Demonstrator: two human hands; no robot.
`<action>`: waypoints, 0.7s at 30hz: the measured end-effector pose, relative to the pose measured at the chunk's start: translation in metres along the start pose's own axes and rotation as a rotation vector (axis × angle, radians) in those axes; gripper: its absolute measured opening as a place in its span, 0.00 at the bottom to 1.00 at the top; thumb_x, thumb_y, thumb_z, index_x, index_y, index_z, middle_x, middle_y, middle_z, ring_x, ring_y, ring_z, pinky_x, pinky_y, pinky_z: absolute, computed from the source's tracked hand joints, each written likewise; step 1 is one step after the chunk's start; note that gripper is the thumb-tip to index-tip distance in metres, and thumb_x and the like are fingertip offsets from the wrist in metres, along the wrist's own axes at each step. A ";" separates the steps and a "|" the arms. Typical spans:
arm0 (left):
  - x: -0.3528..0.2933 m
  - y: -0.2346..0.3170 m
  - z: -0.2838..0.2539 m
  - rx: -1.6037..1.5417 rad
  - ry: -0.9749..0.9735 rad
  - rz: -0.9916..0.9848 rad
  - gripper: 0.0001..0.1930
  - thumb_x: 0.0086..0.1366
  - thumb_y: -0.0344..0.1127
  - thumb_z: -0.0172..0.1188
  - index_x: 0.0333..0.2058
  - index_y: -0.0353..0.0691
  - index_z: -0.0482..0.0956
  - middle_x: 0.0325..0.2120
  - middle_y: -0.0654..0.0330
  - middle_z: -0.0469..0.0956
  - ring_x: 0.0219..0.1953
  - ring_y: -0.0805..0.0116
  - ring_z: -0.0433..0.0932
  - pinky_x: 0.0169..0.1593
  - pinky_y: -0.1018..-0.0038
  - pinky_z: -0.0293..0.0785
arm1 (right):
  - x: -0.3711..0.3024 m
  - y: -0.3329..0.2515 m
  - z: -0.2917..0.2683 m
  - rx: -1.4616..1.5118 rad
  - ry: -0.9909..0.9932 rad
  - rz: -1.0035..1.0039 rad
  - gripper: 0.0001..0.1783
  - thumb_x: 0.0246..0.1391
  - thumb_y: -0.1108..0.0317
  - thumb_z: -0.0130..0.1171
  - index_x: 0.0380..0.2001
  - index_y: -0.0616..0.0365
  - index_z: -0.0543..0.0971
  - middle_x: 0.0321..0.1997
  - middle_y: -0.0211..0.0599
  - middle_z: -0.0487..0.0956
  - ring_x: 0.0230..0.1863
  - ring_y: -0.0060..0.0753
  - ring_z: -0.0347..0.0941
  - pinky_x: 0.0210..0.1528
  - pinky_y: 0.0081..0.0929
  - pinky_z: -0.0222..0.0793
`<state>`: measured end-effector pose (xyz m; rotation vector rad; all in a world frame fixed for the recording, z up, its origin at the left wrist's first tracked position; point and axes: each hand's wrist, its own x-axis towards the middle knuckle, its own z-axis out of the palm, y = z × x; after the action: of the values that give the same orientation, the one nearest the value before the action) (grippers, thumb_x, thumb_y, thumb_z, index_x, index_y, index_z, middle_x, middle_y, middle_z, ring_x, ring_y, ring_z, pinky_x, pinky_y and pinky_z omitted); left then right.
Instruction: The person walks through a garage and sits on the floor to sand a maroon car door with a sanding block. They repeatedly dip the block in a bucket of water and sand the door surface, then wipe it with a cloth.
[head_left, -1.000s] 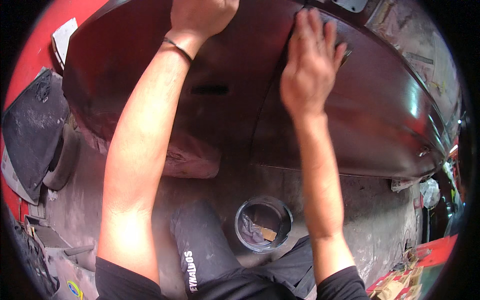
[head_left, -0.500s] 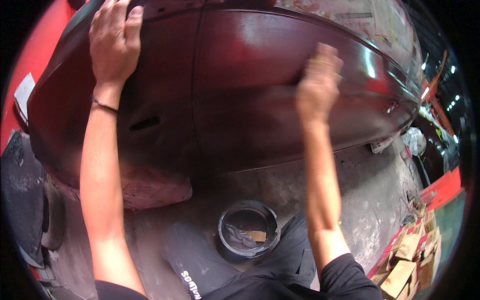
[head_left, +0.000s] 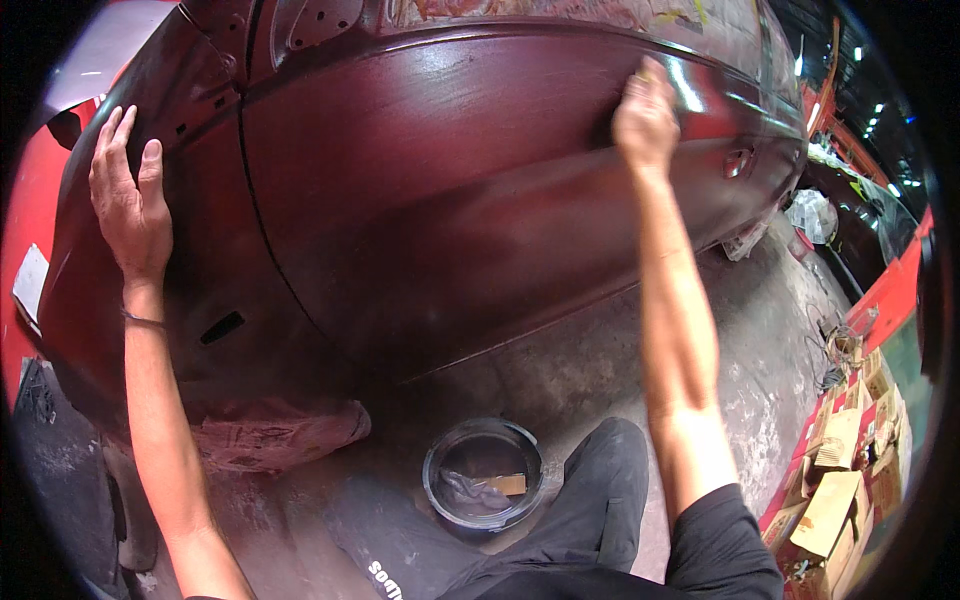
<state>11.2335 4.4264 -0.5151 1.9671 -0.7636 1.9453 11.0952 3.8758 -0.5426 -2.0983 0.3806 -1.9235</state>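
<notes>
A dark red car side, dull and streaked, spans the view, with a door (head_left: pixel 430 150) and a front fender (head_left: pixel 190 260) split by a dark seam. My left hand (head_left: pixel 135 210) lies on the fender with its fingers stretched out, holding nothing. On the upper part of the door, towards its rear, my right hand (head_left: pixel 648 118) is pressed with its fingers together. A small yellowish bit shows by these fingers; what they hold is too blurred to name. The door handle (head_left: pixel 738 163) is to the right of this hand.
Between my knees stands a black bucket (head_left: pixel 432 470) with a grey cloth (head_left: pixel 472 492) and a small tan block (head_left: pixel 508 484) in it. Cardboard boxes (head_left: pixel 828 512) are stacked at lower right. Pinkish sheeting (head_left: pixel 285 440) covers the wheel area. Clear plastic (head_left: pixel 812 215) lies farther back.
My right hand has slid along the door towards the rear and up. My left hand stays spread on the fender. The view has shifted to the right.
</notes>
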 end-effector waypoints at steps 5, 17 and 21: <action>-0.005 -0.002 0.002 -0.032 -0.012 0.007 0.25 0.82 0.48 0.45 0.69 0.45 0.74 0.71 0.55 0.71 0.75 0.56 0.65 0.77 0.58 0.53 | -0.087 -0.206 0.056 0.275 -0.051 -0.554 0.23 0.63 0.67 0.56 0.61 0.50 0.80 0.67 0.41 0.79 0.73 0.50 0.70 0.79 0.59 0.53; 0.001 -0.012 -0.008 0.055 0.028 0.050 0.25 0.81 0.50 0.46 0.67 0.43 0.75 0.68 0.53 0.73 0.72 0.53 0.68 0.75 0.59 0.56 | -0.005 -0.053 0.007 0.024 -0.070 -0.150 0.24 0.78 0.57 0.44 0.68 0.50 0.76 0.69 0.47 0.78 0.68 0.53 0.76 0.69 0.47 0.72; 0.008 -0.011 0.001 0.052 0.009 0.078 0.24 0.82 0.47 0.46 0.69 0.44 0.73 0.69 0.52 0.72 0.73 0.53 0.66 0.76 0.58 0.56 | -0.093 -0.157 0.009 0.248 -0.183 -0.347 0.23 0.76 0.60 0.49 0.70 0.43 0.76 0.75 0.43 0.73 0.80 0.48 0.62 0.82 0.53 0.48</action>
<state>11.2398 4.4330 -0.5054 1.9849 -0.8064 2.0370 11.0982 4.0561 -0.5721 -2.2559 -0.2647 -1.8127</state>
